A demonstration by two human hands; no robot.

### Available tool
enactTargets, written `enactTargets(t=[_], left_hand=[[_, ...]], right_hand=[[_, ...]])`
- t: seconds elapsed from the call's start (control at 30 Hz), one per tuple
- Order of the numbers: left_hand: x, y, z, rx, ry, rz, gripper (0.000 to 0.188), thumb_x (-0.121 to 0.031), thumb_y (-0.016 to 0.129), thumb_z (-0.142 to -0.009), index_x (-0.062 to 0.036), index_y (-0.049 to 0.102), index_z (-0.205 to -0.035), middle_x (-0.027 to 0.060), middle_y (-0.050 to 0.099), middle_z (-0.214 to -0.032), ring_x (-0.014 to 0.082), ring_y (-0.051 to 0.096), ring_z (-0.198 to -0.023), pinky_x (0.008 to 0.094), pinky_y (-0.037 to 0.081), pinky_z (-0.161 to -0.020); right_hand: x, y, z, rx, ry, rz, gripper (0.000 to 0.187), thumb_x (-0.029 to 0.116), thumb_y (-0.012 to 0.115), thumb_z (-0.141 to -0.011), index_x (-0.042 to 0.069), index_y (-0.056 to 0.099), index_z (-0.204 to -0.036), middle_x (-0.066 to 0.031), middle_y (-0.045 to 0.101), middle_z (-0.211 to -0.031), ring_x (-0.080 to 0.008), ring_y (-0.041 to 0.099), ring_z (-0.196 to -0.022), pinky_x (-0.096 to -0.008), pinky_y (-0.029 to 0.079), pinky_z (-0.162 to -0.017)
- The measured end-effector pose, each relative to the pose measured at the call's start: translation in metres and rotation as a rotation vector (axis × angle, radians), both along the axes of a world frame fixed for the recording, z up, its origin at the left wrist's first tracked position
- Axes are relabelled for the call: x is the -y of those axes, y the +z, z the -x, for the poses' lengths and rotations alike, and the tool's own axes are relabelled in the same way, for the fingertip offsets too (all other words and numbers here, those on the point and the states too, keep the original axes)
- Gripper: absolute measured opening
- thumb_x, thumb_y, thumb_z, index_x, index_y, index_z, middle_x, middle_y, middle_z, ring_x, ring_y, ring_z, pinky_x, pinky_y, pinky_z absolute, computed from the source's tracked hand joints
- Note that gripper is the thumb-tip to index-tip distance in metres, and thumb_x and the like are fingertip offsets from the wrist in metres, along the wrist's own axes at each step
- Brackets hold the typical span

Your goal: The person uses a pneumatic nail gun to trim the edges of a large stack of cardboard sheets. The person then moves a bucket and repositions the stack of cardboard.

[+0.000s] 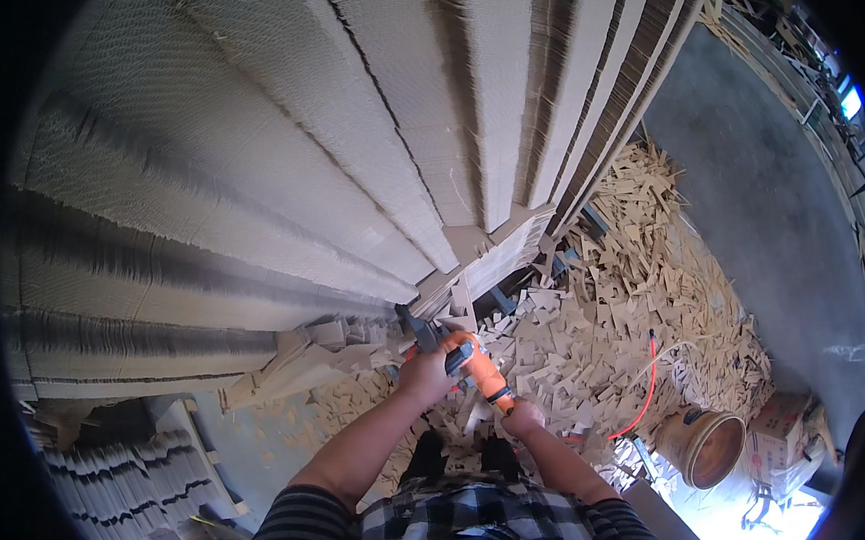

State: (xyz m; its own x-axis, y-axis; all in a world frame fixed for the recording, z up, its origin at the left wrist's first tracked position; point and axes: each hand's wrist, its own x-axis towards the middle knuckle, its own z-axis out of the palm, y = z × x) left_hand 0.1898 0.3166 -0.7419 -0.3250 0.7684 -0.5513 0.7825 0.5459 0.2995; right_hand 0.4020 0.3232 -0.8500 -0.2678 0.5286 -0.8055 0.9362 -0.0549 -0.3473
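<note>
I hold an orange handheld power tool [487, 376] with a dark head, in front of my body. My left hand [426, 378] is closed around its dark front part. My right hand [524, 419] wraps the rear end of the orange body. The dark head reaches the lower edge of a tall stack of die-cut cardboard sheets [360, 170]; whether it touches cannot be made out. Torn edge strips of cardboard [298, 365] jut from the stack's base, left of my left hand.
Cardboard scraps [634, 298] cover the floor at right and around my feet. A red hose [650, 386] stands out of them. At lower right are a round brown drum [703, 446] and a carton [776, 435]. Stacked grey pieces [129, 484] lie at lower left.
</note>
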Motion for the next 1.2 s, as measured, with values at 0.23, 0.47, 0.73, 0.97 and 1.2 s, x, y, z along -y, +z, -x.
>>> enactTargets(t=[0.23, 0.47, 0.73, 0.97, 1.2], left_hand=[[-0.007, -0.001, 0.006, 0.015, 0.016, 0.016, 0.051, -0.034, 0.063, -0.075, -0.0228, 0.048, -0.122, 0.0151, 0.065, -0.083, 0.0306, 0.063, -0.080, 0.0402, 0.049, -0.071], [0.004, -0.047, 0.016, 0.039, -0.006, -0.046, 0.050, -0.032, 0.065, -0.074, -0.0165, 0.050, -0.119, 0.0151, 0.065, -0.082, 0.0312, 0.064, -0.078, 0.0399, 0.049, -0.069], [0.003, -0.086, 0.016, -0.001, -0.027, 0.043, 0.046, -0.034, 0.065, -0.072, -0.0090, 0.054, -0.109, 0.0164, 0.064, -0.083, 0.0325, 0.063, -0.078, 0.0413, 0.050, -0.069], [-0.001, -0.103, 0.011, 0.011, -0.018, 0.002, 0.038, -0.022, 0.060, -0.074, -0.0201, 0.055, -0.112, 0.0161, 0.064, -0.082, 0.0342, 0.063, -0.077, 0.0434, 0.049, -0.070], [0.004, -0.139, 0.015, -0.058, -0.080, 0.006, 0.039, -0.020, 0.067, -0.066, -0.0082, 0.057, -0.101, 0.0178, 0.063, -0.081, 0.0355, 0.062, -0.077, 0.0442, 0.049, -0.070]], right_hand=[[0.007, -0.026, 0.002, 0.027, 0.003, -0.013, 0.035, 0.023, 0.061, -0.068, 0.010, 0.060, -0.100, -0.0156, 0.063, -0.099, -0.0306, 0.060, -0.095, -0.0407, 0.048, -0.081], [-0.002, -0.034, 0.007, 0.065, -0.005, -0.006, 0.036, 0.022, 0.061, -0.068, 0.010, 0.059, -0.101, -0.0156, 0.062, -0.099, -0.0308, 0.060, -0.095, -0.0409, 0.048, -0.081], [-0.002, -0.058, 0.012, 0.058, -0.031, 0.031, 0.034, 0.022, 0.061, -0.069, 0.010, 0.058, -0.100, -0.0150, 0.062, -0.099, -0.0302, 0.059, -0.096, -0.0409, 0.047, -0.082], [0.006, -0.106, 0.004, 0.025, -0.039, 0.012, 0.035, 0.025, 0.060, -0.070, 0.009, 0.058, -0.101, -0.0144, 0.062, -0.098, -0.0295, 0.059, -0.096, -0.0405, 0.047, -0.081], [0.016, -0.140, 0.004, -0.013, -0.117, 0.050, 0.034, 0.024, 0.061, -0.069, 0.008, 0.060, -0.098, -0.0161, 0.063, -0.096, -0.0300, 0.060, -0.094, -0.0401, 0.047, -0.081]])
